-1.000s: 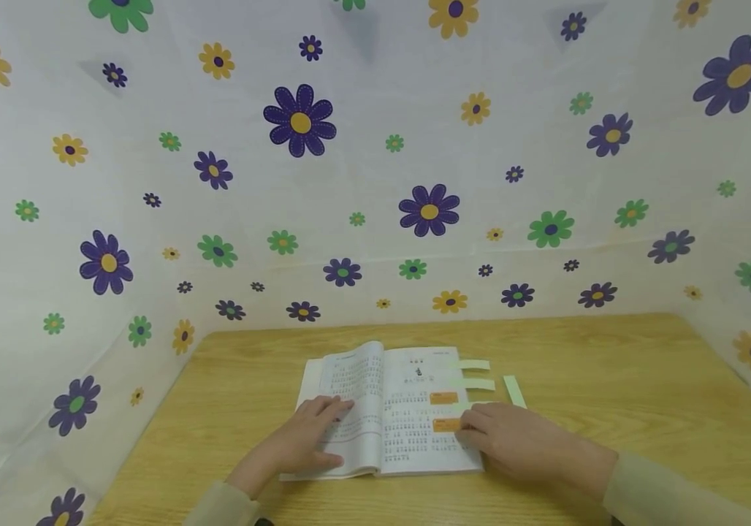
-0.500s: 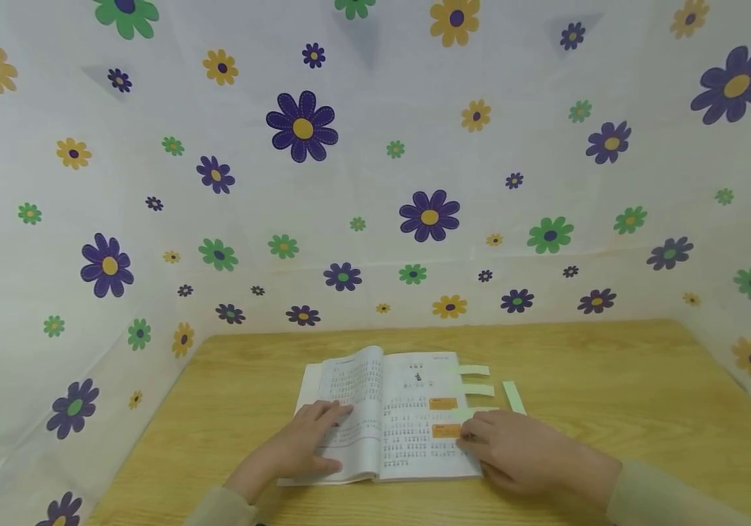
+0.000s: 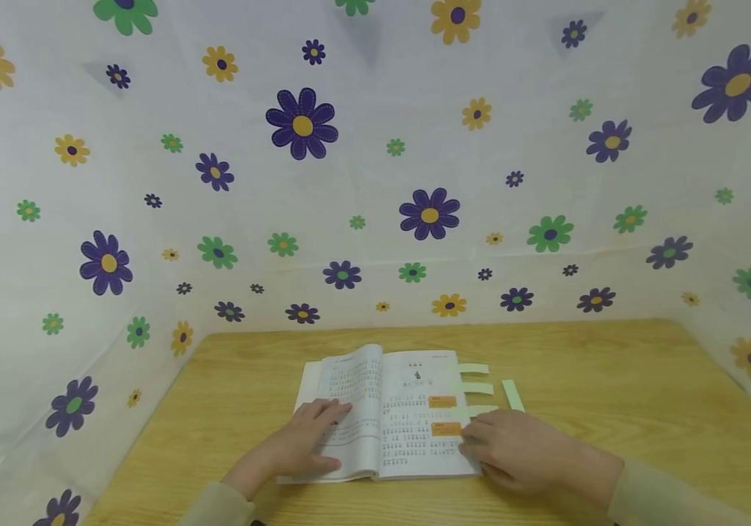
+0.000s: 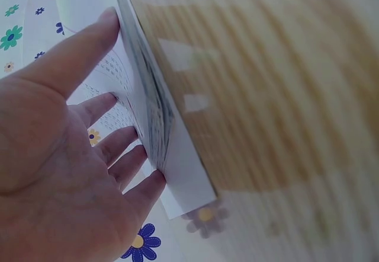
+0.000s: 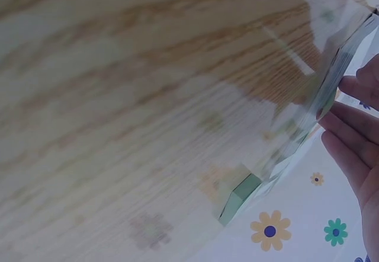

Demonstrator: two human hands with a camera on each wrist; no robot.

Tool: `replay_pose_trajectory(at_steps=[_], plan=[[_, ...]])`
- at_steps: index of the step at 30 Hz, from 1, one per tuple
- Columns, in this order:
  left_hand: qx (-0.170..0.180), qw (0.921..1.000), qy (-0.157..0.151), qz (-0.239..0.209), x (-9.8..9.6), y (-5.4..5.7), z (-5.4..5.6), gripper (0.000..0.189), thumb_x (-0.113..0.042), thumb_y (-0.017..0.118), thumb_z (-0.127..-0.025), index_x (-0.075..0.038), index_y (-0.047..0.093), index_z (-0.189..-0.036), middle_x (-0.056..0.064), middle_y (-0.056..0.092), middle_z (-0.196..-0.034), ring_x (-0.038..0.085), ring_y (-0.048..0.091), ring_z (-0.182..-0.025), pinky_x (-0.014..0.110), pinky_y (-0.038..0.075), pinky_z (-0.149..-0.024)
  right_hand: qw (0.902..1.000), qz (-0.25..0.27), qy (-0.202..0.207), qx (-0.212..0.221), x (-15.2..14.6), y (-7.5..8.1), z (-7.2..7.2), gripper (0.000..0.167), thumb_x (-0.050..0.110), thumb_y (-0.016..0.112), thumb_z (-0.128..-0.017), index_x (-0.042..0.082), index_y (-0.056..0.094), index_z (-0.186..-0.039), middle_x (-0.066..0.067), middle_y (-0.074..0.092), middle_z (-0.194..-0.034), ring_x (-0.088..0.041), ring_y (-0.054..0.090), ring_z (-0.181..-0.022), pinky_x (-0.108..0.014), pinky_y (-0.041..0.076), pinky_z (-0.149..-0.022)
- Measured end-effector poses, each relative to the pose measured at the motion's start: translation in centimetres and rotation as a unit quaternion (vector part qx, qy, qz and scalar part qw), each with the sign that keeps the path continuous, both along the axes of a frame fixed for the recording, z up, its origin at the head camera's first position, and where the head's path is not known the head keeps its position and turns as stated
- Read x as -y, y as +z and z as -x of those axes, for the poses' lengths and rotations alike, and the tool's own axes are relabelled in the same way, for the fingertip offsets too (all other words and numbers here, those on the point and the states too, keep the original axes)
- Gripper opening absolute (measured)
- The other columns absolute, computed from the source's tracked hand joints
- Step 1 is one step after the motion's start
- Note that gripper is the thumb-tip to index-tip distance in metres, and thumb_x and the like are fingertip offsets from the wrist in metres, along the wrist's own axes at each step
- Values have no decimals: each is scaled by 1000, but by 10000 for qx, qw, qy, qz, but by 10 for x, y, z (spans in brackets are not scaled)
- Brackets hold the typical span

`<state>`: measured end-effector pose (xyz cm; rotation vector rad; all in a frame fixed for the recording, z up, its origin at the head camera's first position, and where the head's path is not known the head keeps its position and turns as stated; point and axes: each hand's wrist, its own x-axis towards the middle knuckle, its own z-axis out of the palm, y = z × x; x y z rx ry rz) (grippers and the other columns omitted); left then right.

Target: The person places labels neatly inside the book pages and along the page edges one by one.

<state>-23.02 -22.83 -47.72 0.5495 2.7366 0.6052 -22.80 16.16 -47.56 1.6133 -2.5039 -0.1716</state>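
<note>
An open book (image 3: 418, 460) with printed text lies on the wooden table, several left pages bulging up near the spine. My left hand (image 3: 306, 438) rests on the left page with its fingers spread and extended; in the left wrist view the fingers of the left hand (image 4: 71, 137) lie along the book's page edges (image 4: 151, 102). My right hand (image 3: 513, 446) touches the right page's outer edge, near the lowest of three pale green sticky tabs (image 3: 479, 411) that stick out there. In the right wrist view, fingers (image 5: 349, 137) extend to the page edge beside a bit of green.
A light green strip-shaped pad of sticky tabs (image 3: 513, 395) lies on the table (image 3: 612, 380) just right of the book. Orange boxes (image 3: 446, 429) mark the right page. White flower-patterned sheeting (image 3: 362, 183) encloses the table at the back and sides.
My right fingers have slid slightly right and down along the page edge, so the lowest green tab shows more fully. The left hand stays in place on the left page.
</note>
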Motion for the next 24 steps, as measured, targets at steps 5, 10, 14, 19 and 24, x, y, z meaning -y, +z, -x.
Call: replay_pose_trajectory(at_steps=[5,10,14,19,24], plan=[[39,9999,31,101,-1,1,0,86,-29,88,-89,-15,43,-162,19,40,-165,44,39,-150,68,41,-121,9999,-77,-5,117,0,3,0,33,25,71,-99,20,74,-132,2,74,-131,-16,70,-119,-34,62,-101],[-11,9999,-23,117,1,-1,1,86,-31,87,-89,-16,44,-161,19,40,-165,43,39,-149,68,41,-121,9999,-134,-30,104,0,6,-1,33,26,71,-100,21,74,-132,2,74,-132,-16,70,-120,-34,62,-101],[-80,9999,-100,5,4,-4,1,85,-30,87,-89,-15,43,-161,20,39,-164,44,39,-149,68,40,-121,9999,-88,-29,84,1,4,-2,33,26,71,-100,21,74,-133,2,74,-133,-17,70,-120,-35,62,-102],[-155,9996,-207,-144,7,-7,1,85,-28,85,-91,-13,41,-162,22,37,-165,47,37,-151,70,38,-122,9999,55,113,-41,-1,3,-1,31,25,72,-99,20,76,-130,1,74,-130,-17,71,-118,-34,63,-100],[-132,9992,-294,-257,7,-6,2,86,-28,85,-91,-11,39,-162,23,35,-165,50,36,-151,71,38,-121,9998,130,142,-18,-3,4,-1,29,24,73,-98,18,77,-126,0,75,-130,-17,71,-119,-34,63,-99]])
